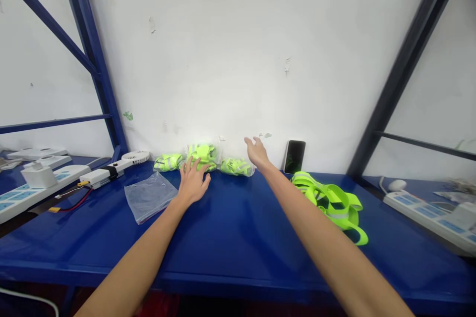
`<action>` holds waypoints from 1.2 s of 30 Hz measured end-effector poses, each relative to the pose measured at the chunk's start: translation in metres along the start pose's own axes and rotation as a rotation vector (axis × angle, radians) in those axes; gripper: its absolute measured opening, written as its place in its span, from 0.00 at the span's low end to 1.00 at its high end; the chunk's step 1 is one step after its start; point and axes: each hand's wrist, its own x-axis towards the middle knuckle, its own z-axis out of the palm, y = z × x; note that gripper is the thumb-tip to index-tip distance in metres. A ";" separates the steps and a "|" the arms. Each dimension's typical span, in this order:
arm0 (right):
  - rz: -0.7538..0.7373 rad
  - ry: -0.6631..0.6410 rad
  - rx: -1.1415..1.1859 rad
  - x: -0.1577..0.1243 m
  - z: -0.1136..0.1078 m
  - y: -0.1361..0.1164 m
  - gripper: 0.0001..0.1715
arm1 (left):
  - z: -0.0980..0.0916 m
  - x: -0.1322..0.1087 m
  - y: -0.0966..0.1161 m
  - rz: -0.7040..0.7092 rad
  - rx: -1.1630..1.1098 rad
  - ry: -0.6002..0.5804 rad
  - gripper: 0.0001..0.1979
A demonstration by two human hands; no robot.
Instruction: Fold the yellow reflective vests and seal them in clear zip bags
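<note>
Several clear bags of neon yellow-green reflective strap lie along the wall at the back of the blue table. My left hand [193, 182], fingers spread, touches the front of the middle bag [203, 153]. The left bag [168, 162] is just beside it. My right hand [257, 152] is raised near the right bag [236, 167], its fingers apart and holding nothing. Loose neon strap [340, 203] is heaped to the right of my right forearm. Flat clear plastic bags [148, 195] lie left of my left hand.
A black-screened phone [295, 157] leans on the wall. At the left are a white handheld fan [136, 157], a power strip [70, 173] with a plugged-in charger [38, 175], and wires. Another power strip [427, 215] is at the right. Metal frame posts [97, 59] flank the blue table [230, 242].
</note>
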 end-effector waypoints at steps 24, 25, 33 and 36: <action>-0.128 -0.613 -0.335 -0.082 -0.056 0.041 0.30 | 0.009 -0.012 0.037 0.154 -0.620 -0.298 0.17; -0.168 -0.587 -0.261 -0.080 -0.041 0.040 0.29 | 0.011 -0.012 0.032 0.105 -0.644 -0.274 0.18; -0.042 -0.301 0.389 -0.075 0.007 0.063 0.34 | 0.027 -0.012 0.005 -0.185 -0.768 -0.297 0.31; 0.105 -0.358 0.631 -0.079 -0.002 0.062 0.42 | 0.026 -0.011 0.006 -0.235 -0.809 -0.370 0.31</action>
